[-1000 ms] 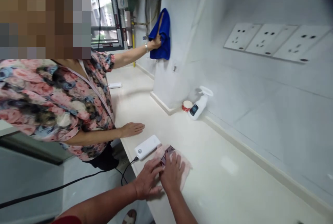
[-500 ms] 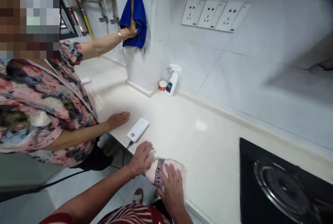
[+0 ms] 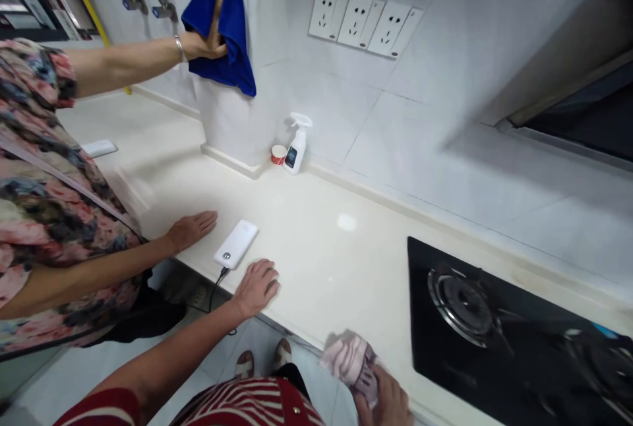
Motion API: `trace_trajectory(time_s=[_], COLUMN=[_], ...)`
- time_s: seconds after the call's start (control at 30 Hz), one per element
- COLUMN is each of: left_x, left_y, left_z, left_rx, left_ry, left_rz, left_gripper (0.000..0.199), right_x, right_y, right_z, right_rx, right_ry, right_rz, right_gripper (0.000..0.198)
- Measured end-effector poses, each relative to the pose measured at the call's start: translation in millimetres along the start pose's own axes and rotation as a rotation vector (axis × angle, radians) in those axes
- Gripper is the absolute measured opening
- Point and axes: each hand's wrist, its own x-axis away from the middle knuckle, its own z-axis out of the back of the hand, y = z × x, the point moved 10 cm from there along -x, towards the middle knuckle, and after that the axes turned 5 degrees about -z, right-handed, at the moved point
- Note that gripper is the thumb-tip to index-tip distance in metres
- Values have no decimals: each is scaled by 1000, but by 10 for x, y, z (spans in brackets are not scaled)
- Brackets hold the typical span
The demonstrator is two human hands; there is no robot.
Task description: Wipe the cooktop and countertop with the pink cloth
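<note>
**Pink cloth at the surface's front edge, beside the hob**

The right hand (image 3: pixel 388 399) is gripping a bunched pink cloth (image 3: pixel 349 360), fingers closed around it, and pressing it onto the pale surface (image 3: pixel 336 254) at its front edge, just left of the black gas hob (image 3: pixel 494 334). The cloth is sitting near the hob's front left corner, apart from it. The left hand (image 3: pixel 257 286) is lying flat on the surface well to the left of the hob, fingers spread and holding nothing, just beside a white power bank (image 3: pixel 236 243) whose cable is hanging over the edge.

Farther left of the hob, another person in a flowered top is resting one hand (image 3: pixel 190 229) flat on the surface near the power bank and pressing a blue cloth (image 3: pixel 227 37) against the white wall column with the other hand (image 3: pixel 210 37). A white spray bottle (image 3: pixel 297 146) and a small red-and-white cup (image 3: pixel 279 154) are standing at the foot of that column, against the back wall. Three wall sockets (image 3: pixel 363 20) are showing above them.
</note>
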Motion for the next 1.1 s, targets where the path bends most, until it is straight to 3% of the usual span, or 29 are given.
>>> trace_trajectory(time_s=[0.13,0.2,0.27,0.33,0.47,0.53,0.57,0.63,0.73,0.87,1.03,1.1], left_x=[10,17,21,21,15,16,18,23,25,20,37,48], left_y=[-12,-10,-2,3,8,10,10,11,23,43,41,39], left_z=[3,10,18,29,41,39,39,43,53,59,81,100], left_rx=[1,-8,-17,-25,-23,-16,-13,-10,-11,-12,-12,-7], left_ry=[7,14,21,33,48,42,38,28,17,11,32,48], left_rz=[19,19,12,5,2,7,11,22,30,28,30,27], left_gripper=[21,21,21,21,22,22,23,24,25,27,32,38], right_x=[-195,-309,-497,-784,-1241,-1235,-1189,-1015,-688,-817,-1439,-1462], right_y=[-476,-742,-894,-809,-229,-202,-320,-759,-1411,-1532,-1528,-1708], right_z=[-218,-315,-337,-229,290,394,370,166,-326,-695,-880,-989], right_rx=[-618,-799,-863,-770,-349,-257,-251,-242,-93,208,285,304], right_ry=[-283,-413,-503,-455,-4,115,127,55,-110,-96,-165,-196], right_rz=[-298,-391,-395,-337,-299,-245,-169,59,349,332,229,275], right_gripper=[66,64,62,60,55,53,52,49,50,58,67,67])
